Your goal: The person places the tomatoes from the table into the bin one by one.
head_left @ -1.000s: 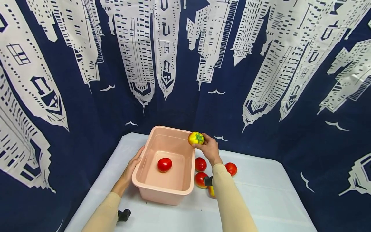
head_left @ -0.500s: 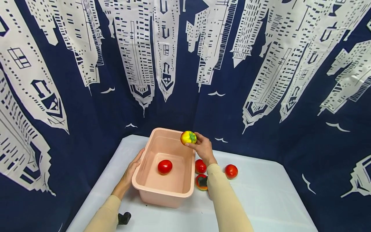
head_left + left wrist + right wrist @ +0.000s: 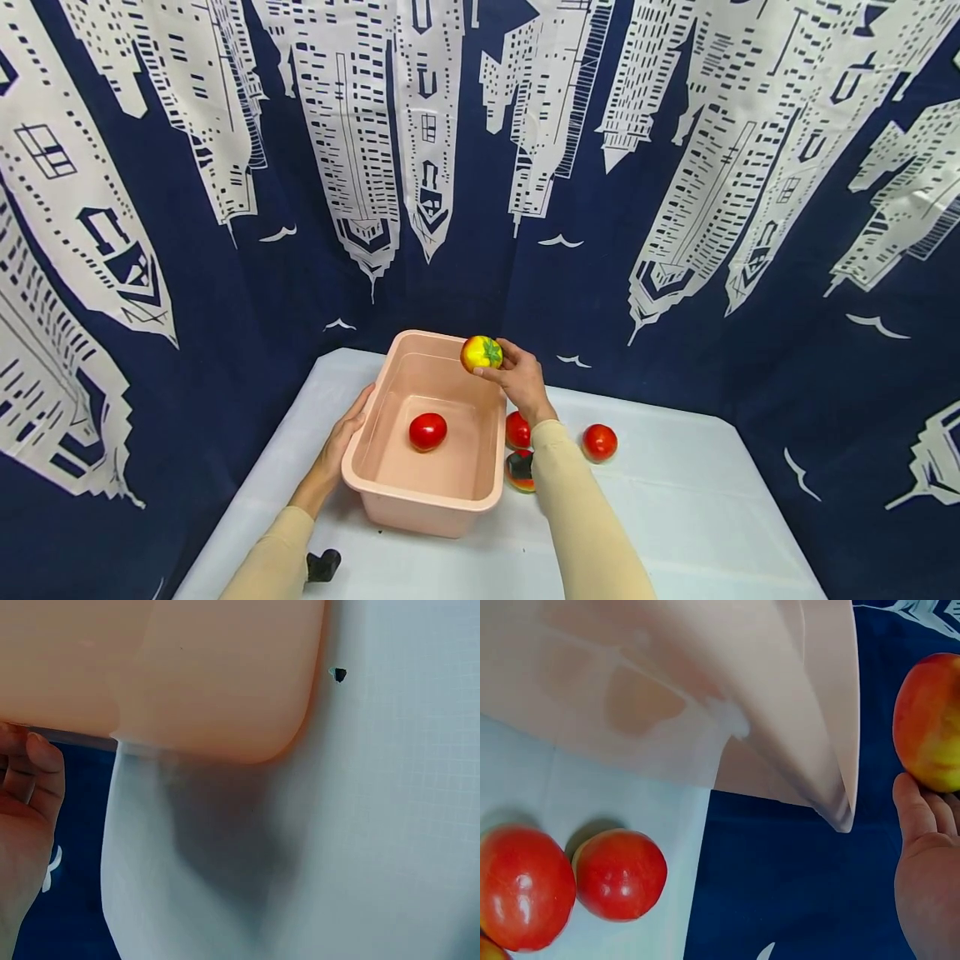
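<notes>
My right hand (image 3: 523, 379) pinches a red-and-yellow tomato (image 3: 482, 354) with a green star-shaped top, over the far right part of a pink plastic bin (image 3: 420, 495). In the right wrist view the fingertips (image 3: 904, 787) meet the tomato's lower side. One red tomato (image 3: 427, 432) lies on the bin's floor. My left hand (image 3: 337, 442) rests along the outside of the bin's left wall, its fingers fairly straight below the rim. In the left wrist view that hand shows at the left edge, fingertips right at the bin's wall.
Several red tomatoes lie to the bin's right on the white-covered table (image 3: 675, 517), one of them (image 3: 599, 442) farther right. Others are partly hidden by my right forearm. A dark blue cloth printed with white buildings (image 3: 480, 275) hangs behind the table.
My right hand has moved left with the red-and-yellow tomato, from the bin's right rim to over its inside. The left hand and the bin have hardly moved.
</notes>
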`<state>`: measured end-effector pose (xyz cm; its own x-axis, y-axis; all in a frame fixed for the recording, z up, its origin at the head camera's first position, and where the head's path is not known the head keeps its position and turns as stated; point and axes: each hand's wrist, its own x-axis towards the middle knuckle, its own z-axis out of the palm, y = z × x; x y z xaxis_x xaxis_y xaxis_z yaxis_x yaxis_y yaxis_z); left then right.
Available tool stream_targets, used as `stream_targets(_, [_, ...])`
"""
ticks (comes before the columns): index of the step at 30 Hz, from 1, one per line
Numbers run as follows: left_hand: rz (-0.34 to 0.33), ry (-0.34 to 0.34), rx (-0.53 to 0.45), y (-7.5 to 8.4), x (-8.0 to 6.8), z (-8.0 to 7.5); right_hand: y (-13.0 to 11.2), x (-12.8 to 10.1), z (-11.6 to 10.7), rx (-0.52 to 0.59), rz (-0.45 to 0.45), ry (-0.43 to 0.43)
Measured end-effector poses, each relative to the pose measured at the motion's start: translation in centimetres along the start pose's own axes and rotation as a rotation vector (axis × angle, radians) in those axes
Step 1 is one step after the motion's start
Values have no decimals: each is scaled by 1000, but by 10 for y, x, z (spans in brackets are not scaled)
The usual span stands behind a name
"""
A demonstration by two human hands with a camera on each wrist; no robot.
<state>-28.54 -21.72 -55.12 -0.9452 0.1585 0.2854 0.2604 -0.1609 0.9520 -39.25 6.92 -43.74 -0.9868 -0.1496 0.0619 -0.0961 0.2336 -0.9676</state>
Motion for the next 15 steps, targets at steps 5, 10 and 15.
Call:
stream_targets(5, [7, 9, -15, 1, -2, 1, -1, -2, 4, 4, 15, -31])
stream_targets(10, [8, 14, 0, -1, -3, 1, -1, -4, 6, 22, 33, -52])
stream_targets(15, [16, 17, 37, -2, -1, 0, 1, -6, 5, 36, 40, -44])
